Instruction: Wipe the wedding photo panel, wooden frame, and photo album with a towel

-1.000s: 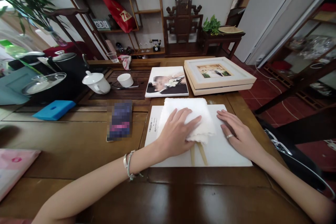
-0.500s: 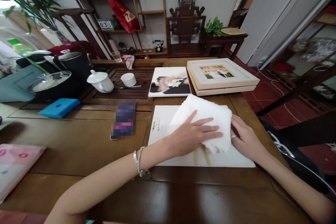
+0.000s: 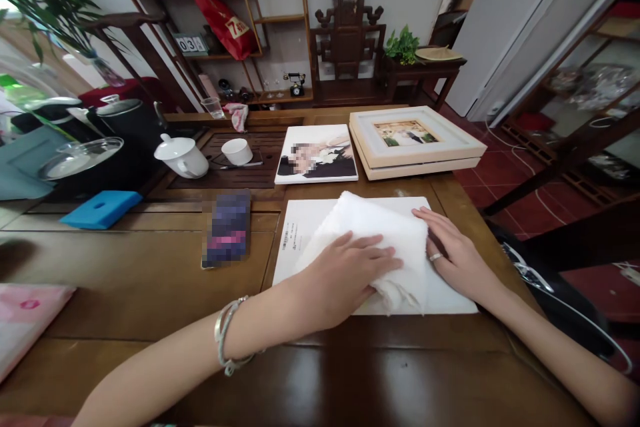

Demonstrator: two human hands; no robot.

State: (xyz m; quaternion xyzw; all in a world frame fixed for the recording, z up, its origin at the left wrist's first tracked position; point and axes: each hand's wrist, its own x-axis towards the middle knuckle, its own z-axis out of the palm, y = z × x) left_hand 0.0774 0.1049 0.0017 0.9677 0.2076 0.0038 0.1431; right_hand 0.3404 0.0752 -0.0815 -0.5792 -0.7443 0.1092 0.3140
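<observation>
A folded white cloth [image 3: 350, 223] lies on a white panel [image 3: 295, 220] with small printed text and a barcode at its left side. My left hand [image 3: 345, 273] is spread flat on top of the cloth, fingers pointing right, not gripping. At the panel's right side rests my right hand [image 3: 457, 257], wearing a ring; its fingers are stretched out over the panel and touch or nearly touch the cloth's right edge. The cloth covers the middle of the panel.
Behind the panel lie a photo print [image 3: 320, 153] and a stack of framed pictures [image 3: 415, 140]. A phone-like object [image 3: 227, 227], blurred, is left of the panel. Further left are a blue block [image 3: 103, 209], a lidded white cup [image 3: 181, 155] and a small white cup [image 3: 237, 151].
My left hand and the cloth have moved toward me and flattened down, covering the tan strips on the panel. The right hand has stayed at the panel's right side.
</observation>
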